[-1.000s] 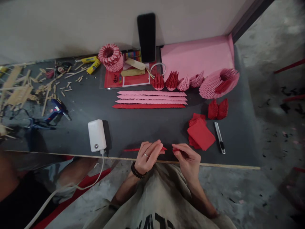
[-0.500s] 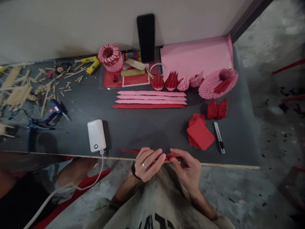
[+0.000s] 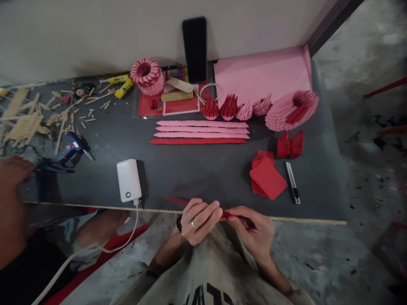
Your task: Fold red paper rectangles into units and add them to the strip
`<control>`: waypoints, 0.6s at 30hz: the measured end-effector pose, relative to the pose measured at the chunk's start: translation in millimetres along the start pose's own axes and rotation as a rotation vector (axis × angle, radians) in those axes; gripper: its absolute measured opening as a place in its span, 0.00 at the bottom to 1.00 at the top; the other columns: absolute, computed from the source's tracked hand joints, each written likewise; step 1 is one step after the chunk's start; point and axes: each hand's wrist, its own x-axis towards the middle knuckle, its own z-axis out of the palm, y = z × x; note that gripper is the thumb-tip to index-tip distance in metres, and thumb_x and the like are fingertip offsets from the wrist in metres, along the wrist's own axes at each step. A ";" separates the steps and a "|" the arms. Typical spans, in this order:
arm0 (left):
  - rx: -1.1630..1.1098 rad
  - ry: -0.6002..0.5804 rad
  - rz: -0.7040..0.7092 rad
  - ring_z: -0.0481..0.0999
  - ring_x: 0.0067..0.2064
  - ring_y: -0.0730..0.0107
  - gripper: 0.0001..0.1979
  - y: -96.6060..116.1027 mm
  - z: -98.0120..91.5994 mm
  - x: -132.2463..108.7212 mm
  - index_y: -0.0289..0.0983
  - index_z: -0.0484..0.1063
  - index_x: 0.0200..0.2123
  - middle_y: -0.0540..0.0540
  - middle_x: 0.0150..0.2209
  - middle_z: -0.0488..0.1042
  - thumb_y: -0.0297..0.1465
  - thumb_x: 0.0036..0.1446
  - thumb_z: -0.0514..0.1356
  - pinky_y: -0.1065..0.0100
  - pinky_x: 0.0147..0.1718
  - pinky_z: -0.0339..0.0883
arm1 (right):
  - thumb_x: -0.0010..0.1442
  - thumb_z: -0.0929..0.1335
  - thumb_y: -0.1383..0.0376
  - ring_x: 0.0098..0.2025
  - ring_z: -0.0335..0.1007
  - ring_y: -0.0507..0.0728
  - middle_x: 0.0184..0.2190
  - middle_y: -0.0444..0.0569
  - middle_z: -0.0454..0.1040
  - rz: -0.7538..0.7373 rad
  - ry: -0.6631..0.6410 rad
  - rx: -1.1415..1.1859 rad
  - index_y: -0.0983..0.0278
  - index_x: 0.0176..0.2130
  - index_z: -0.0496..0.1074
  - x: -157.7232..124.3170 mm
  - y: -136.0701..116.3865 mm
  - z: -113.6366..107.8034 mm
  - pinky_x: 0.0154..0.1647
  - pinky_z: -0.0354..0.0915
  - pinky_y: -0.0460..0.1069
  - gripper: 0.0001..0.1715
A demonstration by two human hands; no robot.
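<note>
A thin red strip of folded paper [image 3: 176,200] sticks out to the left from under my left hand [image 3: 199,221], whose fingers are closed around it at the table's front edge. My right hand [image 3: 254,231] pinches the strip's right end, a small bit of red paper [image 3: 226,214] showing between the two hands. Much of the strip is hidden by my fingers. Beyond my hands lie several pink paper strips [image 3: 203,130] and a red paper strip [image 3: 199,141] in parallel. To the right is a stack of red paper rectangles [image 3: 269,178].
A utility knife [image 3: 293,183] and red folded-paper pieces [image 3: 290,145] are at right. Pink and red paper models [image 3: 291,111] stand behind. A phone [image 3: 194,50] leans on the wall. Left are a cabled power bank [image 3: 129,181], a glue gun [image 3: 74,147] and another person's hand [image 3: 14,169].
Both my hands have shifted slightly right and toward me, with the red strip between them. Another person's hand has come in at the left edge.
</note>
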 end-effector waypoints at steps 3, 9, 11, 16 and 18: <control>0.020 0.015 0.006 0.83 0.44 0.65 0.12 -0.5 0.1 1.2 0.32 0.76 0.52 0.40 0.45 0.86 0.23 0.66 0.66 0.61 0.41 0.79 | 0.59 0.77 0.69 0.29 0.82 0.53 0.35 0.42 0.87 -0.025 0.000 -0.002 0.52 0.42 0.83 0.9 -0.4 0.2 0.25 0.73 0.44 0.13; 0.015 0.016 0.005 0.84 0.43 0.64 0.12 -1.3 0.9 0.9 0.31 0.77 0.52 0.38 0.44 0.87 0.22 0.66 0.65 0.61 0.41 0.79 | 0.58 0.77 0.70 0.20 0.75 0.50 0.34 0.43 0.87 -0.050 0.028 -0.026 0.54 0.41 0.83 1.0 -1.5 -0.4 0.20 0.69 0.44 0.11; 0.017 0.007 0.005 0.84 0.43 0.64 0.12 -1.1 1.3 0.3 0.30 0.77 0.52 0.38 0.44 0.86 0.22 0.66 0.66 0.60 0.43 0.79 | 0.58 0.77 0.69 0.19 0.74 0.50 0.33 0.43 0.87 -0.048 0.032 -0.048 0.54 0.40 0.83 1.9 -2.4 -0.2 0.20 0.69 0.44 0.11; 0.013 -0.003 0.032 0.83 0.44 0.62 0.14 -0.8 -1.4 0.6 0.26 0.77 0.52 0.35 0.43 0.86 0.21 0.63 0.67 0.60 0.43 0.78 | 0.59 0.77 0.68 0.25 0.81 0.54 0.34 0.42 0.88 -0.090 0.013 -0.123 0.53 0.41 0.83 4.9 -6.4 -1.2 0.29 0.77 0.47 0.12; 0.018 -0.034 0.043 0.83 0.45 0.61 0.14 -1.2 -3.2 0.1 0.26 0.77 0.52 0.35 0.44 0.86 0.20 0.63 0.67 0.59 0.44 0.77 | 0.60 0.77 0.69 0.29 0.84 0.56 0.35 0.41 0.88 -0.134 -0.012 -0.169 0.51 0.44 0.83 4.3 -6.5 -3.9 0.33 0.80 0.48 0.15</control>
